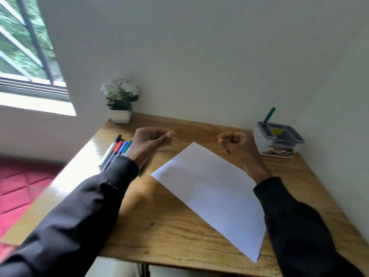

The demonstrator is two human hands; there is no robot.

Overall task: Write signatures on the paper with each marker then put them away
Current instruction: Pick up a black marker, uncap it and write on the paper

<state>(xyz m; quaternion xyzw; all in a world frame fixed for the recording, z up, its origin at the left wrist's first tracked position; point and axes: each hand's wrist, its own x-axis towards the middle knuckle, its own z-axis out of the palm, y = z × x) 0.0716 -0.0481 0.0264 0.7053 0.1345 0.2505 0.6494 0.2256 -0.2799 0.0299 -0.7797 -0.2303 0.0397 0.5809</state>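
The markers (117,148) lie side by side on the left part of the table (159,216), just beside the left hand (151,139). 4 caps show: 1 black, 1 red, 1 blue and 1 green. The sleeve (111,176) covers their lower ends, so more may hide there.

1 green marker (269,113) stands tilted in the box (259,142) at the far right. There is 1 box, and it has several slots.

1 paper (209,192) lies flat and turned at a slant in the middle of the table. It looks blank.

Both hands hang over the table with nothing in them. The left hand is curled, thumb against fingers. The right hand (236,143) is curled too.

The markers are likely light, hard and smooth. They are round, so they may roll if bumped. A good place to hold 1 is the middle of its body, and the cap pulls off the end.

The paper is thin, light and bendy. It may slide on the smooth wood, so a flat hand on it would help.

1 plant (120,96) sits at the back left.
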